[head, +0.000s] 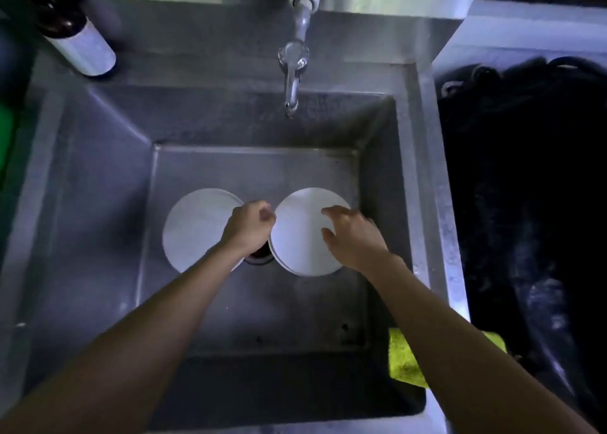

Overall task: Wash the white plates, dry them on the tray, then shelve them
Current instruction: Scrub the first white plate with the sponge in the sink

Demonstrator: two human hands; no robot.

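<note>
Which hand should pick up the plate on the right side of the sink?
Probably the right hand. Its spread fingers are already over the right plate, while the left hand sits curled between the two plates, above the drain.

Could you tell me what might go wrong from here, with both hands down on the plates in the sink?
1. The right plate seems to sit tilted over the drain; the left hand grips only its rim, so wet, it may slip and knock the steel sink.
2. The left plate lies close by, so lifting one could clip and chip the other.
3. The light is dim, so leftover dirt could go unseen.
</note>
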